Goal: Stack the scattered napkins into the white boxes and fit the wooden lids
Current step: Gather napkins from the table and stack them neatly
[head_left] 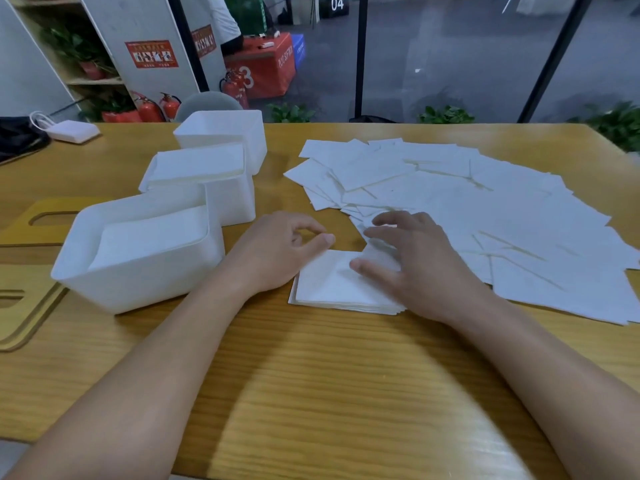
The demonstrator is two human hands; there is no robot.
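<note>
Three white boxes stand at the left in a diagonal row: the near box [138, 289] and the middle box [228, 202] hold stacked napkins, and I cannot see inside the far box [221, 129]. A small neat pile of napkins [329, 285] lies on the table in front of me. My left hand [277, 251] rests at the pile's left corner, its thumb touching the top sheet and its fingers loosely curled. My right hand [412, 258] lies over the pile's right side with fingers spread. Several scattered napkins [485, 209] cover the table to the right.
Wooden lids [24, 306] with slot openings lie flat at the left, partly under the near box. A white charger [71, 131] and a dark bag [17, 138] sit at the far left corner. The table's far edge borders a glass wall.
</note>
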